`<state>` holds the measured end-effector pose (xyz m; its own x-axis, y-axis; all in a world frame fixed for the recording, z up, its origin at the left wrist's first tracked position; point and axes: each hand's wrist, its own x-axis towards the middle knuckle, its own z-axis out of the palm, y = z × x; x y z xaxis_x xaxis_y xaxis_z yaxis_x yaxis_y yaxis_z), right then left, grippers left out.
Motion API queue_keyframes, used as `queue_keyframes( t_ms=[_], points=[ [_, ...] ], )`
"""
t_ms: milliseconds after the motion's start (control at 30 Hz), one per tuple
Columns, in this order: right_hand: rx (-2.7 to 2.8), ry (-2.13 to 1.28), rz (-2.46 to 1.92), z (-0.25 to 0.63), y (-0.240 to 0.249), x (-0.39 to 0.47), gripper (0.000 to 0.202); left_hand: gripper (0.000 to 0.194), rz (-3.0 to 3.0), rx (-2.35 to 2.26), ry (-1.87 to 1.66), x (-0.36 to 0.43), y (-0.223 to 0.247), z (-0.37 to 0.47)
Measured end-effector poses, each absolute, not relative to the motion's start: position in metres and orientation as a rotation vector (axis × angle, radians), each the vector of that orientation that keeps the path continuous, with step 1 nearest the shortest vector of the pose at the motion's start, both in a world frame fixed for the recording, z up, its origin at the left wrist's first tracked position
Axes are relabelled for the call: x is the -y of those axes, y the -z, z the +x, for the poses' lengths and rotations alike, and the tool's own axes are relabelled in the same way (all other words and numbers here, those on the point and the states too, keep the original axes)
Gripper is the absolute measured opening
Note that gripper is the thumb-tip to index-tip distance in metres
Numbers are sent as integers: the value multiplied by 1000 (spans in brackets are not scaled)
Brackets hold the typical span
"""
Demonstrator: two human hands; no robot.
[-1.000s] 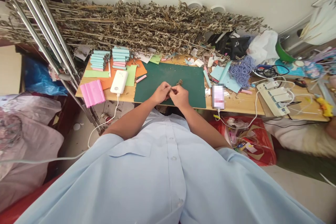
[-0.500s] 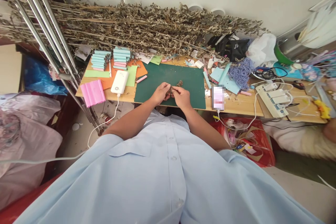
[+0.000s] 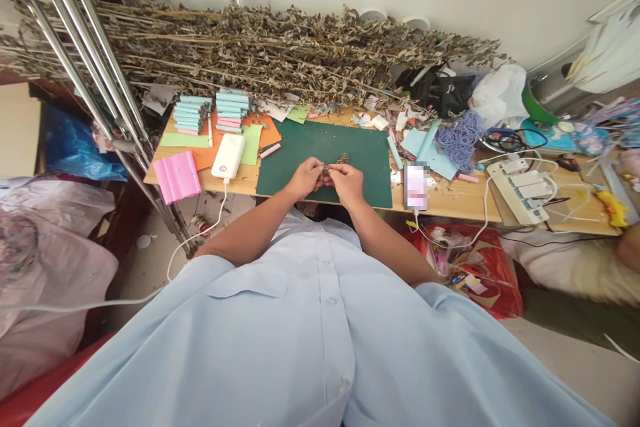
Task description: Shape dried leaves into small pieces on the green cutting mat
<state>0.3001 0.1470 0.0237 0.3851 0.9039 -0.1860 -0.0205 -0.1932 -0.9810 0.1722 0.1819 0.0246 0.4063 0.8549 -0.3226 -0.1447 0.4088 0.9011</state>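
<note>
My left hand (image 3: 306, 178) and my right hand (image 3: 347, 183) meet over the near edge of a dark green mat (image 3: 320, 140). Between their fingertips is a small bit of dried herb (image 3: 326, 171), brown and crumpled, and both hands are closed on it. Just beyond my right fingers a little clump of dried leaves (image 3: 343, 158) shows above the mat; whether it joins the piece in my fingers I cannot tell. My palms and lower fingers are partly hidden.
Long dried herb stalks (image 3: 280, 47) lie along the wall. Left of the mat are rolled paper tubes (image 3: 233, 107), a white power bank (image 3: 228, 157) and pink paper (image 3: 177, 177). To the right are a phone (image 3: 415, 187), purple cord (image 3: 460, 140) and a power strip (image 3: 517, 190). Crutches (image 3: 95, 47) stand left.
My right fingers have shifted slightly to the right, and a bit more of the dried herb shows between the hands. Everything else looks the same.
</note>
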Motion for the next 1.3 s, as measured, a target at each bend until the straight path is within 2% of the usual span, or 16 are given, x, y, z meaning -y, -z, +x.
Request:
queue_keyframes(
  t_ms=[100,233,533,767,900,1033,1300],
  points=[
    [704,-1146,-1454,302,-25,-149,11,12,902,-915,-774,-185,-21,172],
    [796,-1134,-1424,309,-20,-149,18,13,953,-931,-746,-183,-23,171],
    [1203,-738,-1641,314,-18,-141,10,13,1381,-1038,-763,-176,-24,175],
    [549,-1289,-1384,309,-23,-145,7,13,1198,-979,-702,-177,-29,174],
    [447,-1400,-1233,306,-24,-144,7,8,1076,-1003,-712,-180,-29,173],
    [569,-1259,-1328,306,-20,-145,12,11,1042,-977,-736,-181,-27,173],
    [1227,-678,-1617,313,-20,-138,15,14,1304,-979,-716,-176,-29,172]
  ],
)
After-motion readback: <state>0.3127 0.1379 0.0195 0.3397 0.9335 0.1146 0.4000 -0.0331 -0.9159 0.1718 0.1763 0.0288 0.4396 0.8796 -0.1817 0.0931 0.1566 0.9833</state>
